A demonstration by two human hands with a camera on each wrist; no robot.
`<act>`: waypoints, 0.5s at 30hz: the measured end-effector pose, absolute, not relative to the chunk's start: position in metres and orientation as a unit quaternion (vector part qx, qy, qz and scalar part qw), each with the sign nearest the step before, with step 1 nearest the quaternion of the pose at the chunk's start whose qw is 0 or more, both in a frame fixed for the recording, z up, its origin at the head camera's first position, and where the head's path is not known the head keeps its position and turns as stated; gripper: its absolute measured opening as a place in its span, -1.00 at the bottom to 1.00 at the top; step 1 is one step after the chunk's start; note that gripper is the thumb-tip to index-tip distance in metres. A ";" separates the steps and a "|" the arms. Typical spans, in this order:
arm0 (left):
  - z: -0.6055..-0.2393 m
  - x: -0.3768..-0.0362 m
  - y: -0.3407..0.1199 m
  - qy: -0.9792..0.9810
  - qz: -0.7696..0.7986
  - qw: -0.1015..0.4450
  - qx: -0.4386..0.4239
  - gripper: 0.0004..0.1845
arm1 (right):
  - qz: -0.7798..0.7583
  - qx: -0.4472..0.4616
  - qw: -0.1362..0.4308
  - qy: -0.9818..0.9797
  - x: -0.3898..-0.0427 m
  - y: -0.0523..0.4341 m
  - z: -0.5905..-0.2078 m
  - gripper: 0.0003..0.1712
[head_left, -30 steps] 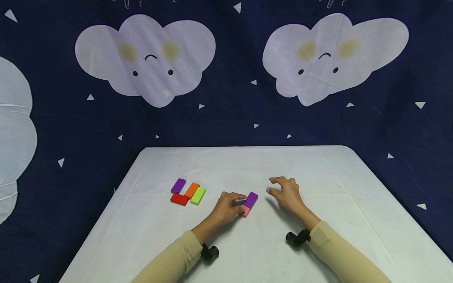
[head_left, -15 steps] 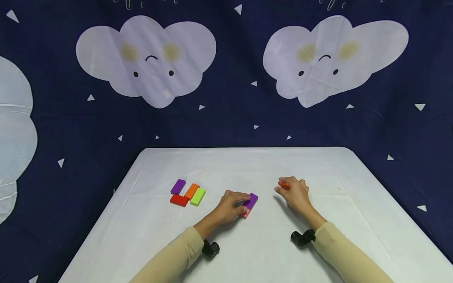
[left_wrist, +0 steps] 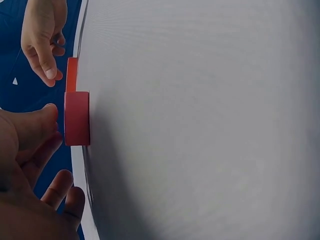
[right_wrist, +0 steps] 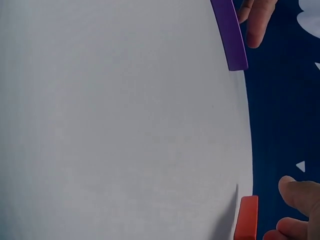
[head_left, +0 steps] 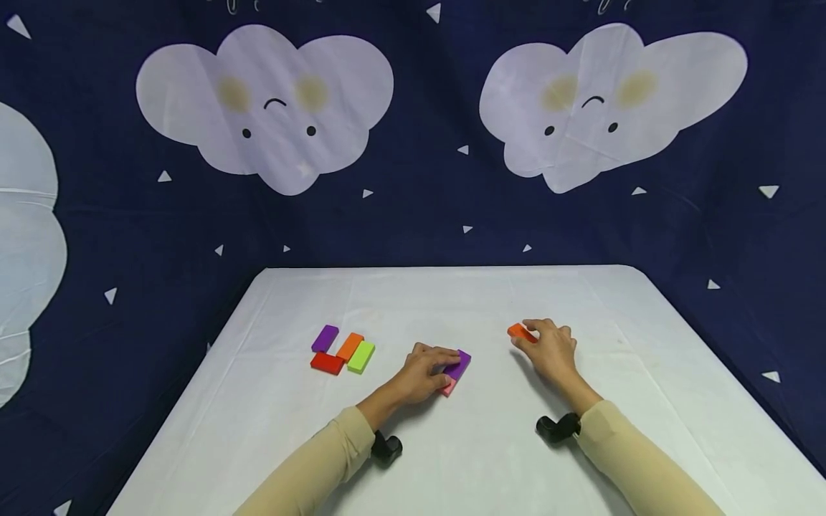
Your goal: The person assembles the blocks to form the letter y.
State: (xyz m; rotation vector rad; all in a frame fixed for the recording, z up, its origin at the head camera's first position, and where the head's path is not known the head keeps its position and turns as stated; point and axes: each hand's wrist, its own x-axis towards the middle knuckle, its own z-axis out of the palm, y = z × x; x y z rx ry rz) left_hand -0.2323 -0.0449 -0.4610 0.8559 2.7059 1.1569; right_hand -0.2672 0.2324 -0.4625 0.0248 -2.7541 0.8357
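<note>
Seven blocks point(head_left: 361, 357), two hands point(head_left: 422, 374), two wrist cameras point(head_left: 556, 429), one table point(head_left: 464, 466)

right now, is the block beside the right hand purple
No, an orange block is beside the right hand, while a purple block is beside the left hand.

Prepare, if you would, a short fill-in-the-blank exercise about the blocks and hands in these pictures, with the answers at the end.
In the head view, the block nearest the right hand is ____.
The neighbouring block at the near end of the purple block by the left hand is ____.
The group left of both hands has ____ blocks.
Missing words: orange; pink; four.
</note>
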 end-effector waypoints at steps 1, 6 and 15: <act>-0.461 -0.232 -0.045 0.882 0.376 0.038 0.281 -0.60 | 0.286 0.007 0.129 -0.950 -0.267 0.233 -0.462 -0.41; -0.462 -0.233 -0.045 0.881 0.374 0.038 0.286 -0.58 | 0.281 -0.004 0.114 -0.953 -0.267 0.238 -0.463 -0.39; -0.463 -0.235 -0.045 0.880 0.373 0.024 0.292 -0.59 | 0.264 -0.013 0.105 -0.959 -0.270 0.243 -0.470 -0.40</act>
